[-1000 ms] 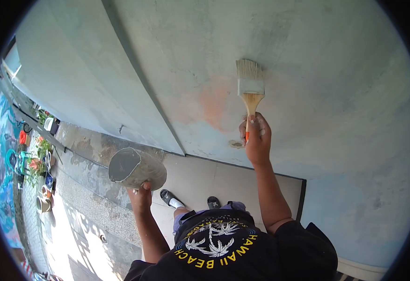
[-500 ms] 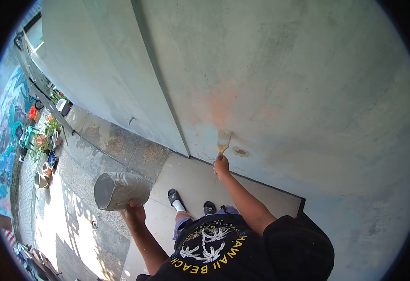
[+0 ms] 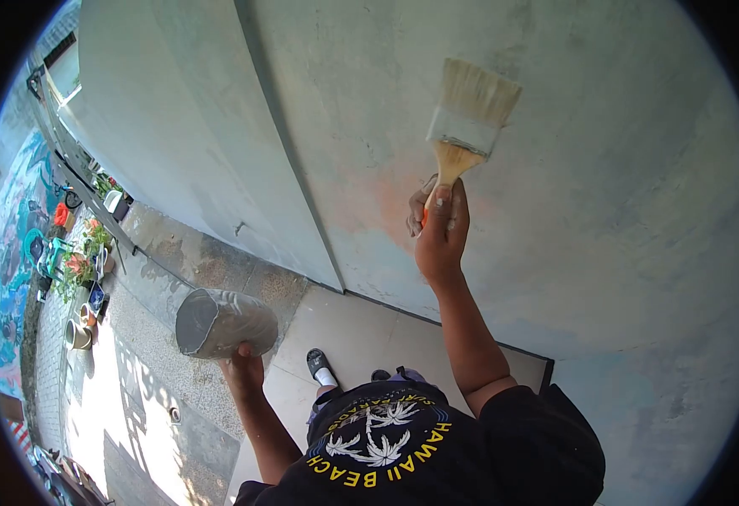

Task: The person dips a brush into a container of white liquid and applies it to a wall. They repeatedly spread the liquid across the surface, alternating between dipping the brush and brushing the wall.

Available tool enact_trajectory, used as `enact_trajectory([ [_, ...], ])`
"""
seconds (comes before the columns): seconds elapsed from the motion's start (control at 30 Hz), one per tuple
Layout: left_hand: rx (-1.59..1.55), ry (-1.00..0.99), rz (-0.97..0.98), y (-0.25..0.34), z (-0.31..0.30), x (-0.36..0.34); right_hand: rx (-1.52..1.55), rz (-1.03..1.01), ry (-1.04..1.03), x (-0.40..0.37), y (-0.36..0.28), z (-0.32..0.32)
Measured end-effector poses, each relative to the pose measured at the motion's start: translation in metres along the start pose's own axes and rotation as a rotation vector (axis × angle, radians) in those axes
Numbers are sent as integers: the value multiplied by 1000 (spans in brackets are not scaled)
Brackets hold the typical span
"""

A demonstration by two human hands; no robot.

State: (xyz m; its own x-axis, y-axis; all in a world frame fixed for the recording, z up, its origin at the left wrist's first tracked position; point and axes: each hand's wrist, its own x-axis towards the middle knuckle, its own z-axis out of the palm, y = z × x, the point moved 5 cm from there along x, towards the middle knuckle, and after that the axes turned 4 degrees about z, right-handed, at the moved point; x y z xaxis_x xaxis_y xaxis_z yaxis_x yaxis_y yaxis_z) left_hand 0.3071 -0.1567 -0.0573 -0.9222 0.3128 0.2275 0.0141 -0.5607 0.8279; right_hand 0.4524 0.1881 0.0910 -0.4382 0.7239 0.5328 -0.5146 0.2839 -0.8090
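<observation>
My right hand (image 3: 441, 215) grips the wooden handle of a wide paintbrush (image 3: 473, 105), raised in front of the wall with its pale bristles pointing up. Whitish smears show on the fingers. The wall (image 3: 572, 211) is grey-green and patchy, with a faded orange-pink area (image 3: 399, 194) left of that hand. Lower on the left, my left hand (image 3: 243, 363) is wrapped round the underside of a grey, paint-smeared can (image 3: 228, 324). The can lies tilted, its round mouth facing left, and its contents are hidden.
A wall ledge (image 3: 285, 143) juts out left of the brush. Pale tiles (image 3: 369, 329) lie underfoot, meeting a speckled concrete path (image 3: 158, 346). Potted plants (image 3: 87, 261) and several pots (image 3: 77, 335) line the far left, beside a colourful mural (image 3: 7, 278). Sunlight falls across the path.
My right hand has lifted the paintbrush up and away from the low part of the wall, nearer to the camera. My left hand and the can have shifted slightly up and right.
</observation>
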Motion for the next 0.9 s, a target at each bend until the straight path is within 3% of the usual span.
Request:
enact_trajectory([
  [0.07, 22, -27, -12, 1, 7, 5, 43, 32, 26, 3, 9, -2],
  [0.1, 31, -44, -3, 3, 11, 6, 61, 180, 77, 0, 37, -8],
  [0.13, 42, -60, 6, 4, 13, 7, 80, 329, 128, -6, 73, -16],
  [0.2, 41, -70, 1, 4, 13, 10, -171, 334, 198, -42, 182, -50],
  [0.27, 39, -78, -5, 4, 14, 9, -219, 559, 220, -112, 259, -66],
  [0.33, 47, -60, 10, 4, 15, 11, -81, 996, 287, -165, 263, -56],
  [0.37, 48, -53, 11, 3, 13, 10, -83, 1000, 280, -173, 269, -58],
  [0.43, 52, -35, 0, 2, 9, 8, 175, 1459, 394, -207, 288, -59],
  [0.53, 39, -26, 0, 5, 12, 5, 273, 1372, 301, -167, 260, -56],
  [0.63, 52, -54, 10, 3, 9, 5, 138, 902, 130, -66, 136, -28],
  [0.73, 46, -61, -4, 4, 12, 4, -37, 333, 26, -19, 38, 4],
  [0.83, 26, -78, -14, 6, 24, 1, 83, 348, 63, 7, 32, 8],
  [0.9, 23, -70, -24, 4, 26, -3, 5, 346, 84, 2, 81, -8],
])
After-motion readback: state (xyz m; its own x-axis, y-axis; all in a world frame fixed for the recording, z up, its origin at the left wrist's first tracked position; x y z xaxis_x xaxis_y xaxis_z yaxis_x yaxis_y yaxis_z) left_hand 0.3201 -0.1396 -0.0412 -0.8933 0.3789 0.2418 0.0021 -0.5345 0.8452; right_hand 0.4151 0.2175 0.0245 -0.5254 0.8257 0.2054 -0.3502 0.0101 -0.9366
